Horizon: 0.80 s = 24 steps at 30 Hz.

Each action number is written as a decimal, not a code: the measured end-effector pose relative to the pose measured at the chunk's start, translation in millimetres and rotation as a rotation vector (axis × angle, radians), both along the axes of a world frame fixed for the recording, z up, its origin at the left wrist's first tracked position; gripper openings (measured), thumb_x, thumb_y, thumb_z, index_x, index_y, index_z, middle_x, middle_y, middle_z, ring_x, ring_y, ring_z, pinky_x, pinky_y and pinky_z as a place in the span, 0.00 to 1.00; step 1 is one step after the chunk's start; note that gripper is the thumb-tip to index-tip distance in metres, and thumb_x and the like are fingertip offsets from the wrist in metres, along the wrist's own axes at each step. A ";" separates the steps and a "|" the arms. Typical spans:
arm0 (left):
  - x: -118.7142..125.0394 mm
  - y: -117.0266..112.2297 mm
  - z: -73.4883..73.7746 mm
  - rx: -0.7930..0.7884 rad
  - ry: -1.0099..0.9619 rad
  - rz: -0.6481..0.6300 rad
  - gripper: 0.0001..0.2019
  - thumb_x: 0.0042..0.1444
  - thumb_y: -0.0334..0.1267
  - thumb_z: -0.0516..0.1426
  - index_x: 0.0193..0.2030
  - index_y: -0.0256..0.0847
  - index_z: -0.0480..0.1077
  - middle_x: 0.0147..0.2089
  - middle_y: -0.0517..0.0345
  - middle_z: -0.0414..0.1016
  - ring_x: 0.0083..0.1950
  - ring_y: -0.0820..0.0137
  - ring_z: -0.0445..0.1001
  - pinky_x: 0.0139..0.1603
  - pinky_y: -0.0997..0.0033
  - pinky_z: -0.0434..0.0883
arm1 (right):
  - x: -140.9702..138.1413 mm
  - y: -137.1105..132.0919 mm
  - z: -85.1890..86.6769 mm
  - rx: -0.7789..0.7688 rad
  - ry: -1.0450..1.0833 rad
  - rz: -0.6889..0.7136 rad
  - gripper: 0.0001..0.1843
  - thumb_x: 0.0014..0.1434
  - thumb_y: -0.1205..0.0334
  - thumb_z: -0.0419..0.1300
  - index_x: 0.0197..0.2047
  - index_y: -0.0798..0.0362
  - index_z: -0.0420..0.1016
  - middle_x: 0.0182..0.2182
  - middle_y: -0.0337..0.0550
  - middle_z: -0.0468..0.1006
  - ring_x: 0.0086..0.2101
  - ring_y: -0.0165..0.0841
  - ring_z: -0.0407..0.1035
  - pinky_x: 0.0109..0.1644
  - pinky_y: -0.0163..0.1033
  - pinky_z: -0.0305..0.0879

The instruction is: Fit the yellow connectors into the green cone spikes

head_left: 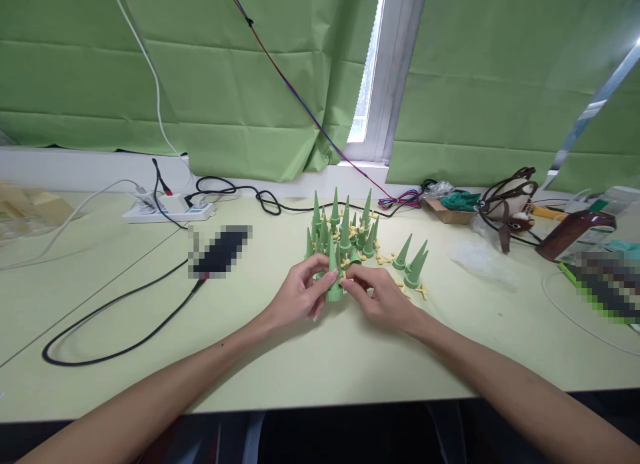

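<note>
My left hand (303, 289) is closed around a green plastic watering spike (335, 277), held upright with its tip up and its wider collar at the bottom. Beside it, my right hand (377, 292) pinches a small yellow plastic valve (345, 275) against the spike's side; the fingers partly cover this piece. Just behind both hands stands a cluster of similar green spikes (345, 231), with yellow valves lying among them. To the right of my right hand are a few more spikes (414, 271) and loose yellow valves (423, 291).
A dark phone-like device (220, 252), pixelated, lies left with a black cable (135, 345) looping from it. Behind it is a white power strip (170, 211). On the right are a clear plastic bag (483, 264), a small cardboard box (447, 213) and a brown bottle (575, 232).
</note>
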State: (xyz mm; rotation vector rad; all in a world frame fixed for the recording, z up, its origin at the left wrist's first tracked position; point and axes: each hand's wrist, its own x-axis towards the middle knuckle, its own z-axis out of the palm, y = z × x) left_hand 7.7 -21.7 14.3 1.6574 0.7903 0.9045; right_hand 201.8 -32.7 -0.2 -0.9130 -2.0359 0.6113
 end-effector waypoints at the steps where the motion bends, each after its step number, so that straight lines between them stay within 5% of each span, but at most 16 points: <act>1: -0.1 0.2 -0.1 -0.001 0.001 0.002 0.17 0.63 0.53 0.56 0.43 0.40 0.63 0.42 0.57 0.73 0.15 0.84 0.63 0.13 0.79 0.57 | 0.0 0.2 0.0 0.005 -0.007 0.000 0.16 0.69 0.57 0.50 0.28 0.51 0.59 0.22 0.33 0.58 0.23 0.28 0.52 0.29 0.36 0.49; 10: -2.7 0.5 -7.7 0.269 0.143 0.121 0.13 0.63 0.47 0.57 0.45 0.39 0.66 0.25 0.66 0.64 0.18 0.80 0.61 0.18 0.79 0.58 | -2.1 2.5 -1.2 -0.113 0.035 -0.025 0.20 0.70 0.56 0.49 0.26 0.52 0.60 0.20 0.33 0.58 0.22 0.27 0.51 0.28 0.36 0.48; 15: -2.5 0.1 -11.4 0.437 0.173 0.156 0.09 0.63 0.42 0.56 0.44 0.39 0.65 0.24 0.66 0.63 0.20 0.79 0.61 0.19 0.79 0.56 | -2.4 1.9 -2.1 -0.165 0.055 -0.012 0.23 0.71 0.54 0.46 0.25 0.52 0.59 0.19 0.32 0.58 0.22 0.27 0.52 0.29 0.36 0.49; 24: 0.4 -0.9 -5.5 0.196 0.109 0.104 0.13 0.64 0.48 0.56 0.44 0.40 0.64 0.23 0.69 0.60 0.17 0.80 0.61 0.17 0.80 0.58 | -2.7 3.1 -1.7 -0.068 0.037 -0.030 0.20 0.70 0.57 0.49 0.25 0.53 0.61 0.21 0.33 0.59 0.24 0.27 0.52 0.29 0.35 0.48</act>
